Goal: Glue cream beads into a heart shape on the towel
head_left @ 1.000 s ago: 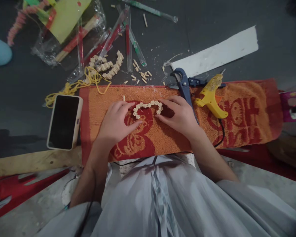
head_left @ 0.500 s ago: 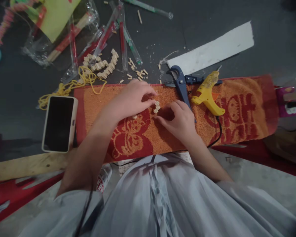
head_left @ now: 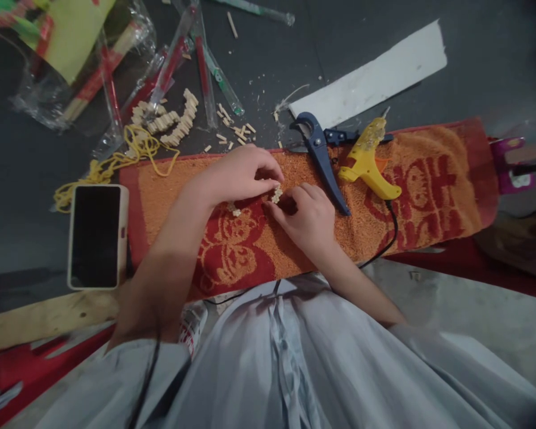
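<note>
A small cluster of short pale wooden stick pieces [head_left: 277, 193] is held just above the towel, between my two hands. My left hand [head_left: 243, 173] pinches its upper left side with thumb and fingertips. From the right, my right hand [head_left: 310, 217] closes on it, thumb below and curled fingers beside it. A second little cluster of wooden pieces [head_left: 234, 210] lies on the orange and red towel [head_left: 304, 256], under my left wrist. Blue cutters [head_left: 324, 164] and a yellow hot glue gun [head_left: 368, 161] rest to the right of my hands.
Beyond the towel are loose cut sticks [head_left: 241, 132], joined wooden strips [head_left: 183, 122], yellow cord [head_left: 138, 146] and plastic-wrapped sticks [head_left: 174, 56]. A white board [head_left: 370, 71] lies behind the cutters. At left sits a phone [head_left: 96, 238]. A black cord [head_left: 390, 232] trails from the glue gun.
The view has shifted, moving the table items leftward. My right hand has come nearer my left, its thumb now against the cluster. More of the second cluster shows beneath my left wrist.
</note>
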Demonstrator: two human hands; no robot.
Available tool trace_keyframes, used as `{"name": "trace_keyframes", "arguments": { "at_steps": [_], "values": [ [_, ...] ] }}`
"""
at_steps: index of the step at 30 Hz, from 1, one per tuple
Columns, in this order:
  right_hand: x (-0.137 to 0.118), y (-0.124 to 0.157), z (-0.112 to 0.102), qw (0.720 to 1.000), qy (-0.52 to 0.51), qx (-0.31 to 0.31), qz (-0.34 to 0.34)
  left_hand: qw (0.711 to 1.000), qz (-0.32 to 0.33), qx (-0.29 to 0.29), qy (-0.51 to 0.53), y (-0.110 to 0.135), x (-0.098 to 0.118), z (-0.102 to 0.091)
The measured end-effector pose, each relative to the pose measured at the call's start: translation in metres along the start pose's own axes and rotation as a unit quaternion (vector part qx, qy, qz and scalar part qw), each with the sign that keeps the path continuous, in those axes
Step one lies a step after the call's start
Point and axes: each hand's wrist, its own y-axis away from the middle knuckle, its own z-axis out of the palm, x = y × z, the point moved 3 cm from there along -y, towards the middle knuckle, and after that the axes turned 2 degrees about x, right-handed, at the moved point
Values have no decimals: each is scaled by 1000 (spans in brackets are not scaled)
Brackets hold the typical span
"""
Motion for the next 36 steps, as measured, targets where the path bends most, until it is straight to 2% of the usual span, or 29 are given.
{"name": "trace_keyframes", "arguments": {
  "at_steps": [9,13,21,29,36],
  "values": [
    [-4,-5,-4,1000,5,29,9,998,-38,23,34,-1,-5,-5],
    [-6,-14,-6,999,-1,52,-2,997,-61,10,41,-5,-9,-13],
    [-9,-35,-5,997,-28,62,-22,993,-51,4,106,-5,-21,-29],
    [-11,-53,1,983,-62,142,-101,951,-129,28,280,-1,-37,-32],
    [-9,-57,3,968,-108,161,-160,917,-197,51,342,0,-39,-27]
  ]
}}
